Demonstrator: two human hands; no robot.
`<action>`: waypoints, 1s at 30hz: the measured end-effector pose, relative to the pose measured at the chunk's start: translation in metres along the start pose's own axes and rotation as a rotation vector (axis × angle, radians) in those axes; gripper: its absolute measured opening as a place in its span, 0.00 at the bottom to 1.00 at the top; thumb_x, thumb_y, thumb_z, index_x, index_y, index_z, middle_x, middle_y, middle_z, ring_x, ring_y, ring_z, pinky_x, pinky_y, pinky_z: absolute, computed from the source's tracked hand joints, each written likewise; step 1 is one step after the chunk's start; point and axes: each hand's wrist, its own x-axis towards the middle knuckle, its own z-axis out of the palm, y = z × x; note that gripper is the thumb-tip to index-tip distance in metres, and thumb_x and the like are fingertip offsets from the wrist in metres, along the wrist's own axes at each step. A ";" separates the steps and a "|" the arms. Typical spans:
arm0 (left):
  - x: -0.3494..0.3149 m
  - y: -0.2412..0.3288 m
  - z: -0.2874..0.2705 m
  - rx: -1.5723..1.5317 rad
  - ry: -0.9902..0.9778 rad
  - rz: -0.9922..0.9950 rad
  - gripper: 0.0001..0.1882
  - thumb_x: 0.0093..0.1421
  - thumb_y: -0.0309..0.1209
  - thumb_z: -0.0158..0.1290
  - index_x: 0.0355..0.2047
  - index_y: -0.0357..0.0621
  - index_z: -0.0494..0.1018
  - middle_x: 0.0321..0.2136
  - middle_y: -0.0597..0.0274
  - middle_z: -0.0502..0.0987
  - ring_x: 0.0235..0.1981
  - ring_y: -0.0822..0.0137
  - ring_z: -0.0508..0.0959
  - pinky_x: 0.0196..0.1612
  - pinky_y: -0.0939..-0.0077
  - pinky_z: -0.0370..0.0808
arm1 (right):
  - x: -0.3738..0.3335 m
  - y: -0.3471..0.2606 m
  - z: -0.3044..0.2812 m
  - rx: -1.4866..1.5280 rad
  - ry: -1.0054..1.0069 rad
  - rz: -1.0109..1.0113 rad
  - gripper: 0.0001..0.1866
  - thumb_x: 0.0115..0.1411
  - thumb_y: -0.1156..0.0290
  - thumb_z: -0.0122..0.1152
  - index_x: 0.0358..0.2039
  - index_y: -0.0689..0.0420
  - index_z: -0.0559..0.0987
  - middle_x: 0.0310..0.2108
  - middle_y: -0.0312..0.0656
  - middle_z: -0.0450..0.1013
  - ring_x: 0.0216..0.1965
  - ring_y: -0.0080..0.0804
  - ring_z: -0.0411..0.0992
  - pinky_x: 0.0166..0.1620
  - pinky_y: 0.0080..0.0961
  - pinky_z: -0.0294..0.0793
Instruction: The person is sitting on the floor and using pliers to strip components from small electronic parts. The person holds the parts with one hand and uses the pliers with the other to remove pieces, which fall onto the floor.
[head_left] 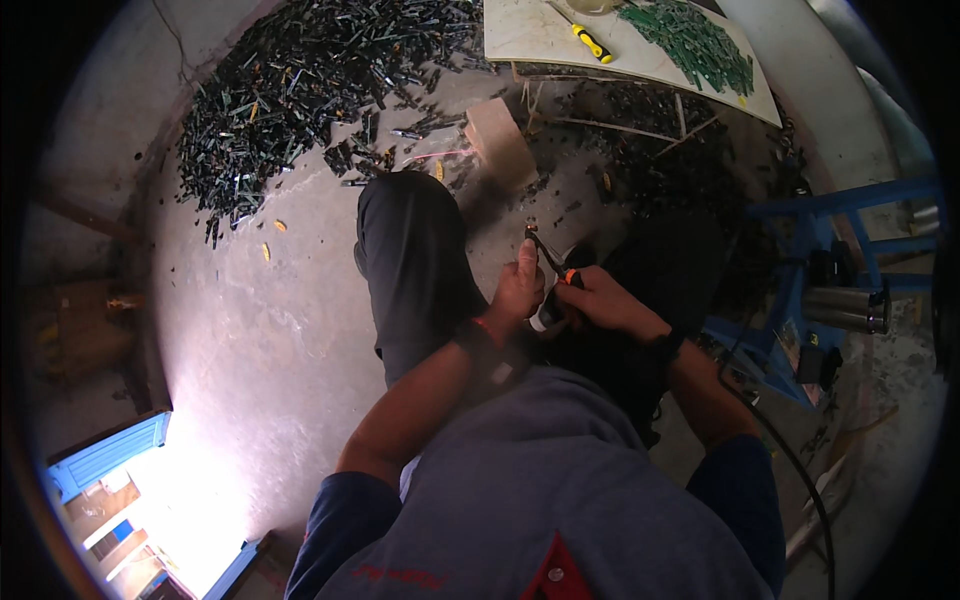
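In front of my lap, my right hand point(608, 300) is closed round the orange-and-black handles of a pair of pliers point(552, 258). The jaws point up and to the left, toward a small copper-coloured piece point(531, 229). My left hand point(515, 290) is closed with its thumb stretched upward, pinching that piece at the thumb tip. The jaws are close to the piece, but whether they grip it is too small to tell. A roundish pale thing point(543, 319) shows partly between my hands; its kind cannot be made out.
A large heap of dark strips point(290, 95) covers the floor at the far left. On a low pale table point(530, 35) lie a yellow-and-black screwdriver point(592, 43) and green strips point(690, 45). A tan block point(500, 142) stands before it. A blue metal frame point(850, 205) is at right.
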 end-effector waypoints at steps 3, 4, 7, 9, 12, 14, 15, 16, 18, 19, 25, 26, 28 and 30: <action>0.000 0.001 -0.004 -0.057 -0.009 -0.014 0.31 0.62 0.61 0.35 0.12 0.54 0.52 0.08 0.75 0.52 0.08 0.79 0.51 0.11 0.78 0.45 | -0.010 -0.028 -0.006 0.064 -0.135 0.093 0.16 0.59 0.61 0.48 0.26 0.60 0.76 0.18 0.39 0.73 0.17 0.24 0.69 0.21 0.18 0.66; -0.001 0.003 -0.003 -0.061 -0.018 -0.017 0.31 0.62 0.62 0.35 0.11 0.54 0.52 0.08 0.75 0.52 0.08 0.80 0.51 0.11 0.79 0.45 | -0.016 -0.039 -0.009 0.134 -0.201 0.171 0.16 0.60 0.60 0.46 0.28 0.60 0.76 0.19 0.40 0.74 0.18 0.24 0.70 0.21 0.17 0.67; 0.002 0.000 -0.004 -0.065 -0.040 -0.034 0.32 0.61 0.63 0.35 0.11 0.54 0.51 0.08 0.75 0.52 0.07 0.79 0.50 0.11 0.79 0.44 | -0.017 -0.030 -0.009 0.277 -0.213 0.146 0.18 0.61 0.60 0.44 0.31 0.61 0.77 0.21 0.43 0.76 0.18 0.25 0.71 0.21 0.16 0.68; 0.004 -0.002 -0.006 -0.066 -0.056 -0.045 0.33 0.60 0.64 0.34 0.10 0.54 0.51 0.08 0.75 0.52 0.07 0.79 0.49 0.11 0.78 0.44 | -0.017 -0.029 -0.011 0.311 -0.236 0.143 0.18 0.61 0.60 0.44 0.32 0.61 0.76 0.23 0.45 0.76 0.18 0.25 0.71 0.21 0.16 0.68; 0.003 -0.001 -0.006 -0.062 -0.071 -0.047 0.33 0.60 0.65 0.34 0.10 0.54 0.51 0.08 0.74 0.52 0.07 0.78 0.49 0.11 0.78 0.44 | -0.016 -0.032 -0.015 0.297 -0.311 0.117 0.19 0.61 0.59 0.44 0.33 0.62 0.76 0.24 0.46 0.77 0.19 0.25 0.72 0.21 0.16 0.68; 0.001 0.000 -0.005 -0.054 -0.073 -0.033 0.33 0.60 0.65 0.34 0.10 0.54 0.51 0.08 0.74 0.52 0.07 0.78 0.49 0.11 0.78 0.43 | -0.015 -0.033 -0.016 0.291 -0.347 0.106 0.19 0.61 0.59 0.44 0.34 0.62 0.76 0.25 0.47 0.77 0.19 0.26 0.72 0.20 0.17 0.69; 0.001 0.001 -0.005 -0.058 -0.078 -0.039 0.33 0.60 0.65 0.34 0.10 0.54 0.51 0.08 0.74 0.52 0.07 0.78 0.49 0.11 0.78 0.43 | -0.015 -0.032 -0.017 0.301 -0.351 0.107 0.19 0.61 0.59 0.44 0.34 0.62 0.76 0.25 0.47 0.77 0.20 0.27 0.73 0.20 0.17 0.69; 0.001 0.001 -0.005 -0.062 -0.083 -0.046 0.33 0.60 0.65 0.34 0.10 0.54 0.51 0.08 0.74 0.52 0.07 0.78 0.49 0.11 0.79 0.43 | -0.014 -0.030 -0.017 0.311 -0.356 0.109 0.19 0.61 0.59 0.44 0.34 0.63 0.76 0.26 0.48 0.77 0.20 0.27 0.73 0.20 0.17 0.69; 0.001 0.001 -0.006 -0.067 -0.095 -0.053 0.33 0.60 0.65 0.34 0.10 0.53 0.51 0.08 0.74 0.52 0.07 0.78 0.49 0.11 0.79 0.43 | -0.013 -0.027 -0.017 0.363 -0.348 0.122 0.19 0.61 0.59 0.44 0.34 0.64 0.76 0.26 0.49 0.77 0.21 0.29 0.74 0.20 0.18 0.69; 0.001 0.001 -0.007 -0.068 -0.100 -0.052 0.34 0.60 0.65 0.34 0.10 0.53 0.52 0.08 0.74 0.52 0.07 0.78 0.49 0.11 0.79 0.44 | -0.012 -0.026 -0.017 0.389 -0.346 0.129 0.19 0.61 0.60 0.44 0.34 0.64 0.76 0.27 0.49 0.76 0.22 0.30 0.74 0.20 0.18 0.70; -0.002 0.002 -0.005 0.010 -0.081 -0.018 0.34 0.58 0.67 0.34 0.10 0.52 0.53 0.08 0.73 0.53 0.08 0.78 0.50 0.12 0.79 0.45 | -0.015 -0.032 -0.013 0.485 -0.303 0.150 0.20 0.59 0.61 0.46 0.33 0.68 0.77 0.24 0.52 0.76 0.14 0.27 0.69 0.20 0.19 0.68; -0.003 0.002 -0.004 0.022 -0.078 -0.005 0.35 0.58 0.67 0.34 0.10 0.52 0.53 0.08 0.73 0.53 0.08 0.78 0.51 0.12 0.79 0.45 | -0.016 -0.032 -0.014 0.490 -0.308 0.155 0.20 0.59 0.61 0.46 0.33 0.68 0.77 0.24 0.52 0.76 0.14 0.27 0.69 0.20 0.19 0.68; -0.004 0.003 -0.005 0.022 -0.084 -0.019 0.35 0.58 0.67 0.34 0.10 0.52 0.53 0.08 0.73 0.54 0.08 0.78 0.51 0.12 0.79 0.45 | -0.016 -0.033 -0.014 0.501 -0.318 0.165 0.20 0.59 0.61 0.46 0.33 0.68 0.77 0.24 0.52 0.76 0.14 0.27 0.68 0.21 0.19 0.68; -0.005 0.005 -0.005 0.015 -0.093 -0.031 0.35 0.58 0.67 0.34 0.10 0.52 0.54 0.08 0.73 0.54 0.08 0.78 0.51 0.12 0.79 0.45 | -0.017 -0.032 -0.014 0.507 -0.312 0.176 0.21 0.59 0.61 0.45 0.33 0.68 0.77 0.24 0.53 0.76 0.14 0.28 0.68 0.21 0.20 0.68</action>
